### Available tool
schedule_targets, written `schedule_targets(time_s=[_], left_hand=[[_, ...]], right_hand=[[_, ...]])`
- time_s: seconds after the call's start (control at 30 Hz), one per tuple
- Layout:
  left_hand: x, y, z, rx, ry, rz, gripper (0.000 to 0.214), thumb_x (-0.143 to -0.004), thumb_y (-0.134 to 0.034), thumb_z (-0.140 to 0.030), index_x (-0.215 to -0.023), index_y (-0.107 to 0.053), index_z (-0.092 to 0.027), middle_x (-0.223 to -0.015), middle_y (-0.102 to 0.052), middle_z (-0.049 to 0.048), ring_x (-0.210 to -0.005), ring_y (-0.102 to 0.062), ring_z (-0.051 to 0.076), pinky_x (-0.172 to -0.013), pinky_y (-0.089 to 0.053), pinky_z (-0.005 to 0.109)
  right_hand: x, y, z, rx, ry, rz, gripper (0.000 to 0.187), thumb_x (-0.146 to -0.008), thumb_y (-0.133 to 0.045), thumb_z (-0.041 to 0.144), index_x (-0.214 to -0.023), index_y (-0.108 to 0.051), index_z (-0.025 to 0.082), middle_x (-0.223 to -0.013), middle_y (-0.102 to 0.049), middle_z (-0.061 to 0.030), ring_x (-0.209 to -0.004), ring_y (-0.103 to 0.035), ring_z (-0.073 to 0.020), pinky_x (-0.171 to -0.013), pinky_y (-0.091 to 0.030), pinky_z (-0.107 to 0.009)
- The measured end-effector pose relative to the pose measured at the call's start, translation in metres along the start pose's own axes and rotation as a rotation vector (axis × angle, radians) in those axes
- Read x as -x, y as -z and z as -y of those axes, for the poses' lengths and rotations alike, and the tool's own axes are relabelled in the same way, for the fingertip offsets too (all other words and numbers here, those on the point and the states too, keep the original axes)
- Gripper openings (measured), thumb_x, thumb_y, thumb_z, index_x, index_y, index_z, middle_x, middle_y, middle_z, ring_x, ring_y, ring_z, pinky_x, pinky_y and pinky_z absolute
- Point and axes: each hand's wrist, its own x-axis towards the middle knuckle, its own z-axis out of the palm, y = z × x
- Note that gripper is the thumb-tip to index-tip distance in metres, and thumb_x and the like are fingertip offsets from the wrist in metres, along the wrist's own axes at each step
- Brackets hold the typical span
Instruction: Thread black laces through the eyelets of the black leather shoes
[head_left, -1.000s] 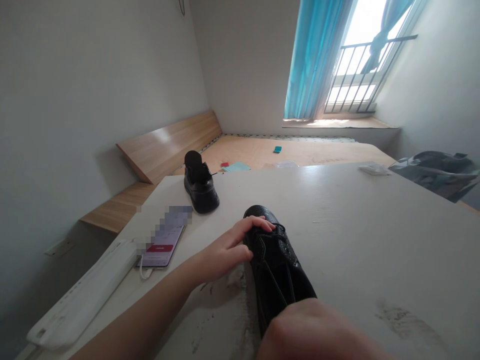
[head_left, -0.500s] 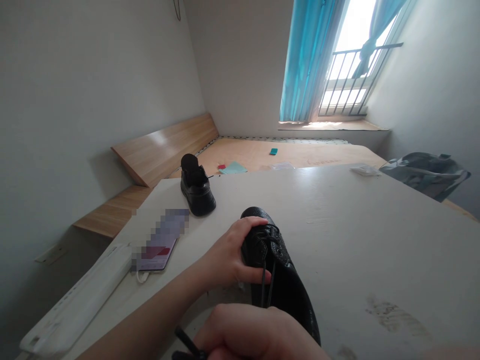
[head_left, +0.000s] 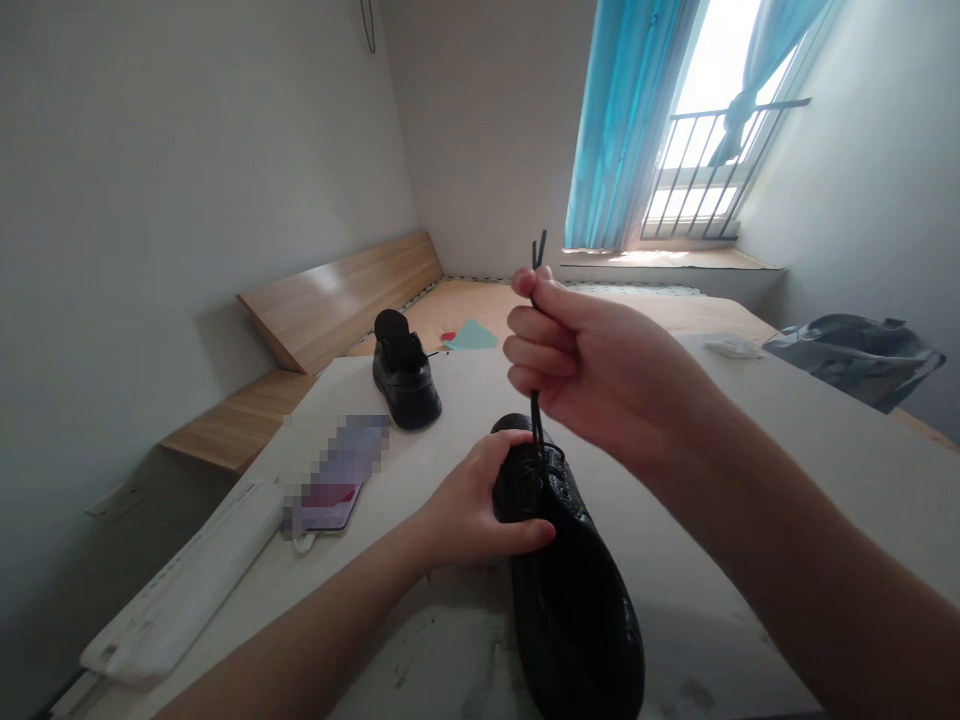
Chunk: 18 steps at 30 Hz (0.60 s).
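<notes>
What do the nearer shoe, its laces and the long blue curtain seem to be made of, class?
Shoe: leather or a synthetic copy, slightly glossy; the black upper looks grainy and catches small highlights.
Laces: probably textile cord, dull-looking; thin and black, though any weave is too fine to see.
Curtain: likely fabric, softly glossy; it hangs in vertical folds.

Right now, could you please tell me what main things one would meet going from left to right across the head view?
White plastic bar → phone → far black shoe → near black shoe → clear plastic packet → grey bag.
</notes>
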Motion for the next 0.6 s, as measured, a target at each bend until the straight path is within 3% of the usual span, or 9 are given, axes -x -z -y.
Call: schedule_targets(time_s=[0.17,0.33,0.43,0.6], left_hand=[[0.002,-0.001,0.000,-0.059,-0.092,0.009,0.076,-0.067,-0.073,-0.032,-0.134,-0.041,-0.019,-0.134,-0.049,0.0127,-0.125,-0.046,0.029,-0.109,-0.035,0.043],[0.001,0.002,0.002,0.056,-0.098,0.015,0.043,-0.079,-0.066,-0.037,-0.116,-0.047,-0.021,-0.138,-0.049,0.0107,-0.129,-0.045,0.026,-0.110,-0.033,0.040],[0.001,0.002,0.001,0.095,-0.062,0.008,0.033,-0.081,-0.065,-0.037,-0.105,-0.049,-0.022,-0.139,-0.050,0.0101,-0.129,-0.046,0.026,-0.108,-0.034,0.040],[0.000,0.002,-0.002,0.112,-0.021,0.004,0.032,-0.081,-0.066,-0.035,-0.105,-0.049,-0.022,-0.139,-0.052,0.0099,-0.127,-0.048,0.027,-0.108,-0.034,0.040]], right_hand=[[-0.050,0.043,-0.011,-0.078,-0.044,-0.102,0.026,-0.102,-0.033,0.020,-0.078,-0.044,0.019,-0.050,-0.015,0.0108,-0.039,-0.013,-0.0052,-0.039,-0.014,-0.016],[-0.057,0.080,-0.013,-0.115,-0.069,-0.120,0.028,-0.100,-0.030,0.012,-0.075,-0.042,0.018,-0.050,-0.015,0.0104,-0.039,-0.014,-0.0056,-0.039,-0.015,-0.017],[-0.045,0.083,0.002,-0.073,-0.079,-0.058,0.028,-0.099,-0.031,0.011,-0.075,-0.046,0.018,-0.052,-0.016,0.0093,-0.040,-0.015,-0.0050,-0.040,-0.015,-0.017],[-0.020,0.062,0.022,0.141,-0.133,0.136,0.033,-0.102,-0.032,0.025,-0.075,-0.050,0.020,-0.054,-0.016,0.0080,-0.041,-0.016,-0.0047,-0.042,-0.017,-0.018]])
